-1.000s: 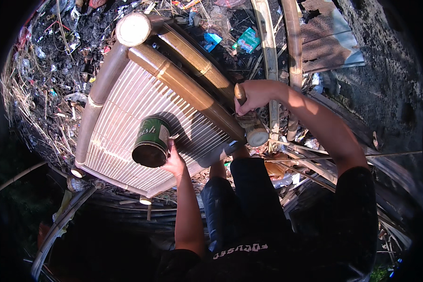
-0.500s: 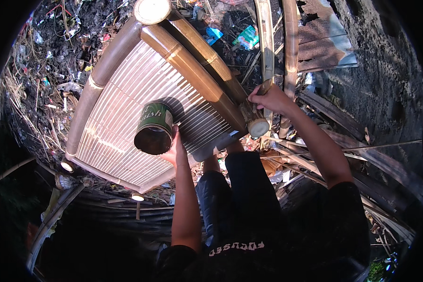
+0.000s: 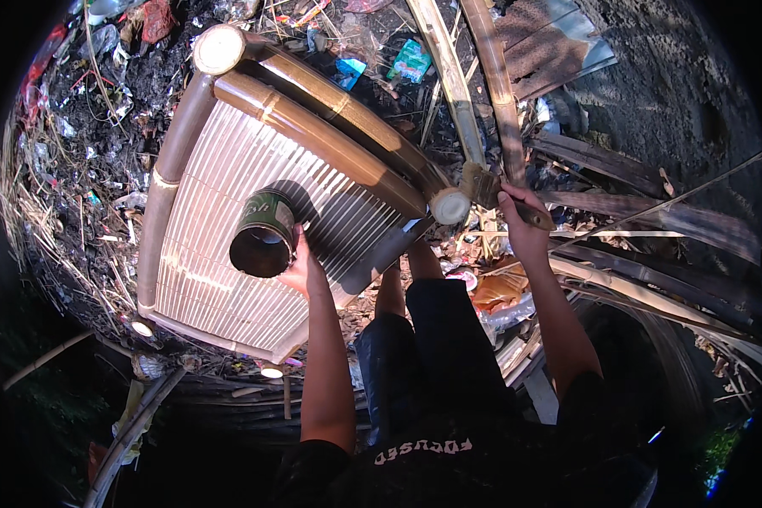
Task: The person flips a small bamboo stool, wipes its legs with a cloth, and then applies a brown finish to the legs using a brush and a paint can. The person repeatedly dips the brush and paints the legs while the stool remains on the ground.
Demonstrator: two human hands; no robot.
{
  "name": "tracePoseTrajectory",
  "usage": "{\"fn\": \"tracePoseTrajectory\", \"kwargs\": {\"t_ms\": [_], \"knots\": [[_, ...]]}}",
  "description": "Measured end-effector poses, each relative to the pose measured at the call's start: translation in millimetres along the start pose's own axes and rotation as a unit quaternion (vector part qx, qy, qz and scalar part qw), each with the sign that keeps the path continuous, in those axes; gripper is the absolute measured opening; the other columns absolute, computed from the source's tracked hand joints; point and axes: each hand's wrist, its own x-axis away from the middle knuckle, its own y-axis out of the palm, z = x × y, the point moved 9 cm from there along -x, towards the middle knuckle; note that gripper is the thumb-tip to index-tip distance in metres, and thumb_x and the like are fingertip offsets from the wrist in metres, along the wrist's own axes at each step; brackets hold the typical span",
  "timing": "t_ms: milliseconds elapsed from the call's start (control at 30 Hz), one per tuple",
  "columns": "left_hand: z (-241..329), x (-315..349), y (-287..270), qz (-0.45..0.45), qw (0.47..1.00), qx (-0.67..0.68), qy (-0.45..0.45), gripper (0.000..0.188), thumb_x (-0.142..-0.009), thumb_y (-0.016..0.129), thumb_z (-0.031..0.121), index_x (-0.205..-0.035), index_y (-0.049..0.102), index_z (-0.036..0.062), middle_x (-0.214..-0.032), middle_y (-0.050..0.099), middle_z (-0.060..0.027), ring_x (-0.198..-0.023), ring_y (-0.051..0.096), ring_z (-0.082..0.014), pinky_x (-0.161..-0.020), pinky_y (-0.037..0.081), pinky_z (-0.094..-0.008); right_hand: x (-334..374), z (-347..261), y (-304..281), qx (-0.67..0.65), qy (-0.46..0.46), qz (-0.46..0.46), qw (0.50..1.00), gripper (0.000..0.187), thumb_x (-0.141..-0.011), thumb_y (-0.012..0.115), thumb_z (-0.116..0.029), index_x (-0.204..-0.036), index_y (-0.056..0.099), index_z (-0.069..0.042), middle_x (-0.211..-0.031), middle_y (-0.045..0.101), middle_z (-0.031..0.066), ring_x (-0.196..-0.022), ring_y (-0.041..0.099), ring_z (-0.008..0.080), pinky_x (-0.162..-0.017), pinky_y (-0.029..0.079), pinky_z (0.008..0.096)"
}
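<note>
A green tin can (image 3: 269, 212) is tilted with its dark open mouth toward me, and my left hand (image 3: 301, 264) is closed around its side. Under it spreads the slatted panel (image 3: 199, 241) of a bamboo piece of furniture, framed by thick glossy poles. My right hand (image 3: 525, 227) grips a paintbrush (image 3: 480, 184) by its handle. The brush's broad bristles point left, close to the cut round end (image 3: 450, 207) of a bamboo pole (image 3: 372, 133). Whether they touch it, I cannot tell. The inside of the can is too dark to make out.
Two long bamboo strips (image 3: 493, 72) run upward at the back right, beside a rusty corrugated sheet (image 3: 554, 51). Split bamboo pieces (image 3: 652, 220) lie at the right. Scattered litter (image 3: 68, 93) covers the dark ground on the left. My legs (image 3: 444, 322) are below the furniture.
My right hand has moved right and down, bringing the brush off the pole's side to beyond its end. The brush now shows fully. The can stays in my left hand, its mouth turned more toward me.
</note>
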Motion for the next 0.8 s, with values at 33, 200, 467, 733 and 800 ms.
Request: {"fn": "tracePoseTrajectory", "kwargs": {"t_ms": [33,200,467,733,800], "knots": [[4.8,1.0,2.2,0.011,1.000,0.015,0.003,0.036,-0.081,0.080,0.010,-0.107,0.067,-0.0097,-0.108,0.070,-0.0177,-0.096,0.066,-0.0226,-0.090,0.050,-0.0376,17.4,-1.0,7.2,-0.042,-0.030,0.001,0.999,0.019,-0.088,0.072,-0.009,-0.105,0.070,-0.001,-0.103,0.069,0.0075,-0.097,0.063,0.0106,-0.084,0.050,0.0245],[32.5,3.5,4.5,-0.015,0.997,-0.013,0.072,0.043,-0.081,0.080,0.011,-0.113,0.063,-0.0106,-0.112,0.067,-0.0193,-0.099,0.065,-0.0241,-0.092,0.050,-0.0390,66.6,85.6,-16.5,-0.041,0.082,-0.021,0.996,0.018,-0.088,0.069,-0.001,-0.105,0.069,0.002,-0.109,0.068,0.0102,-0.100,0.064,0.0133,-0.086,0.051,0.0241],[36.7,1.4,7.4,-0.016,0.993,-0.005,0.121,0.052,-0.079,0.083,0.016,-0.117,0.060,-0.0108,-0.115,0.067,-0.0204,-0.099,0.065,-0.0255,-0.091,0.051,-0.0401,95.8,37.0,31.9,-0.085,-0.065,-0.047,0.993,0.020,-0.088,0.068,-0.001,-0.108,0.067,0.002,-0.110,0.067,0.0135,-0.101,0.065,0.0169,-0.087,0.051,0.0256],[47.3,8.1,3.8,-0.001,0.990,0.020,0.138,0.056,-0.079,0.082,0.012,-0.122,0.056,-0.0103,-0.121,0.063,-0.0194,-0.106,0.061,-0.0263,-0.098,0.047,-0.0401,81.5,-10.5,43.0,-0.086,-0.189,-0.067,0.976,0.014,-0.086,0.070,-0.001,-0.100,0.070,0.001,-0.109,0.069,0.0140,-0.095,0.068,0.0183,-0.084,0.054,0.0271],[53.4,10.5,8.2,-0.033,0.991,0.044,0.120,0.059,-0.078,0.083,0.013,-0.124,0.054,-0.0102,-0.122,0.062,-0.0196,-0.107,0.060,-0.0270,-0.099,0.046,-0.0405,85.5,-2.6,38.7,-0.082,-0.135,-0.101,0.982,0.013,-0.085,0.071,-0.002,-0.097,0.071,0.000,-0.106,0.070,0.0125,-0.096,0.068,0.0179,-0.084,0.054,0.0282]]}}
